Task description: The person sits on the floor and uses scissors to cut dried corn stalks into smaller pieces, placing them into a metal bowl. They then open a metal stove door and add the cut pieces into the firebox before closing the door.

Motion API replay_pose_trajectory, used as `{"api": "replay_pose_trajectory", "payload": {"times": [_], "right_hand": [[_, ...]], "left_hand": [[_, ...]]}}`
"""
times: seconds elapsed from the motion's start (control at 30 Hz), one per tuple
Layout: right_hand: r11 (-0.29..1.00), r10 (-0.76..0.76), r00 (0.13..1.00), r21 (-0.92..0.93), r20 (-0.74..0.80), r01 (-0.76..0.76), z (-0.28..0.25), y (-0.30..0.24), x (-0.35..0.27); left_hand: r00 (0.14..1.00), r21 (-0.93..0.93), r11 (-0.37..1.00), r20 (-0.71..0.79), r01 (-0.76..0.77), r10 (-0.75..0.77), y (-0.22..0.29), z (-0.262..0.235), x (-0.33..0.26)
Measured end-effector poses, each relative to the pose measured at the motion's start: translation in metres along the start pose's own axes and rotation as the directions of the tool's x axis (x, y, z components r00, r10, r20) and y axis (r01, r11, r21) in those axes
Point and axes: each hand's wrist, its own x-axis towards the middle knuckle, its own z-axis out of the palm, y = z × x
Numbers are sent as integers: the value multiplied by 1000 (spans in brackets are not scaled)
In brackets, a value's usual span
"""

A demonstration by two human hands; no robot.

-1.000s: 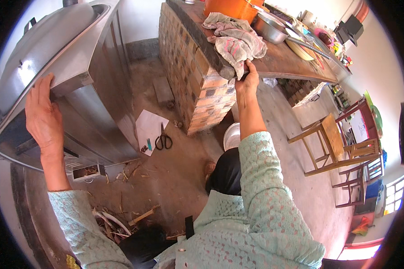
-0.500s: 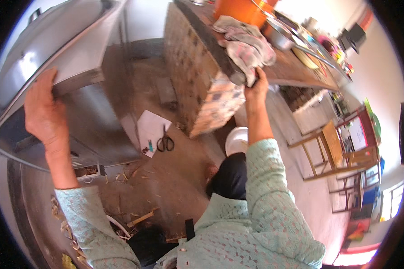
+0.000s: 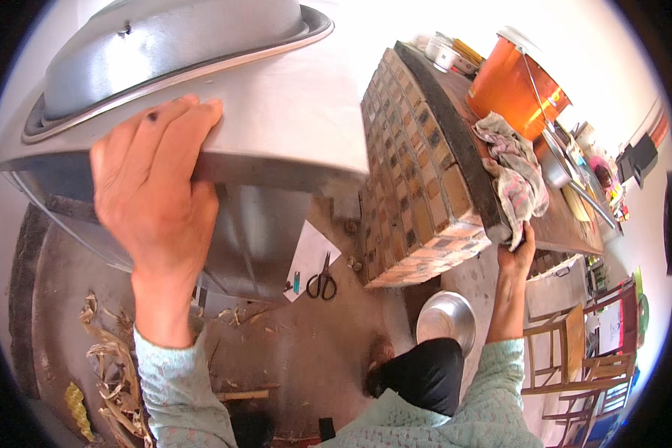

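Observation:
My left hand (image 3: 155, 187) grips the front edge of a metal stove top (image 3: 284, 112), its fingers over the top and its thumb below the rim. Just beyond it is a large domed metal lid (image 3: 172, 52). On the right, my right hand (image 3: 517, 252) is closed around the corner of a brick-sided counter (image 3: 418, 149), against the hanging end of a stained cloth (image 3: 511, 168). Some of its fingers are hidden there. Between stove and counter, black-handled scissors (image 3: 322, 282) lie on the floor by a white sheet (image 3: 313, 250) with a small teal item (image 3: 296, 282).
An orange bucket (image 3: 515, 86) and a long-handled pan (image 3: 556, 164) stand on the counter. Below it sits a metal basin (image 3: 446, 319), close to my knee. Dry husks (image 3: 112, 373) litter the floor at left. Wooden chairs (image 3: 571, 343) stand at right.
The view has shifted, so stove, counter and floor items appear farther right and lower. My left hand now shows its fingers laid over the stove edge; my right hand stays at the counter corner.

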Motion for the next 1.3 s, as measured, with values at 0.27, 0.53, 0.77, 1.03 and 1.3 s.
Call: {"api": "replay_pose_trajectory", "payload": {"times": [0.27, 0.53, 0.77, 1.03, 1.3], "right_hand": [[999, 32, 999, -13, -7, -32, -14, -10, -1], [998, 67, 998, 8, -11, -67, -19, -10, -3], [996, 83, 996, -44, 24, -81, 7, -7, -15], [992, 115, 992, -51, -55, -118, 14, -7, -21], [966, 256, 958, 82, -127, -247, 20, -14, -28]], "left_hand": [[993, -13, 999, 112, -40, 41, -1, -9, 4], [994, -38, 999, 111, -16, 20, 1, -6, 4], [915, -100, 991, 402, 88, -41, -1, -25, 14], [951, -222, 975, 306, 26, 44, -10, -25, 10], [922, -29, 987, 363, 156, -136, 10, -27, 27]]}}
